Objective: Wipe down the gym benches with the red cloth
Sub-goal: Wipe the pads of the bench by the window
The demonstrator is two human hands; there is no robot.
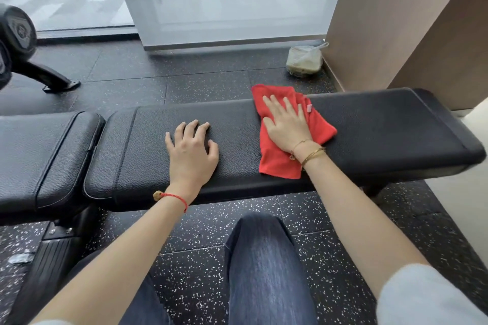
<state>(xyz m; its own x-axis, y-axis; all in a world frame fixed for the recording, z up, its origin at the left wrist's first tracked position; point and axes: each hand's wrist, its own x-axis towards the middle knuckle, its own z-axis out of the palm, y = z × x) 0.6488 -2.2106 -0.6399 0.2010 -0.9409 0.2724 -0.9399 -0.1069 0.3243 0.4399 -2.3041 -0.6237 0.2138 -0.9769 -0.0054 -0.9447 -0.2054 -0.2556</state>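
Black textured vinyl covers the long bench pad (pixel 369 124), the tabletop for this operation, which runs from 9 o'clock to 3 o'clock across the middle of the view. A second black pad (pixel 39 155), the seat section, adjoins it at 9 o'clock, separated by a narrow gap.

The red cloth (pixel 280 163) lies loosely folded and flat on the long pad, right of centre at roughly 2 o'clock. It spans the pad from the far edge to the near edge.

Right hand (pixel 286 125): palm down on the red cloth, fingers straight and slightly spread, pointing toward 11 o'clock. The grip is fully extended; it presses the cloth against the pad and does not curl round it. Thin gold bracelets (pixel 313 154) sit on the wrist.

Left hand (pixel 191 150): placed on the bare pad near centre, well apart from the cloth. Fingers are spread and lightly bent, fingertips touching the vinyl. The grip holds nothing. A red string bracelet (pixel 175 198) sits on the wrist.

The floor (pixel 200 87) is black rubber tile with white speckles. A clear plastic container (pixel 303 60) rests on the floor at 1 o'clock, against a brown wall (pixel 396 21). Dark equipment (pixel 18 34) stands at 10 o'clock. Legs in dark jeans (pixel 264 266) occupy 6 o'clock.
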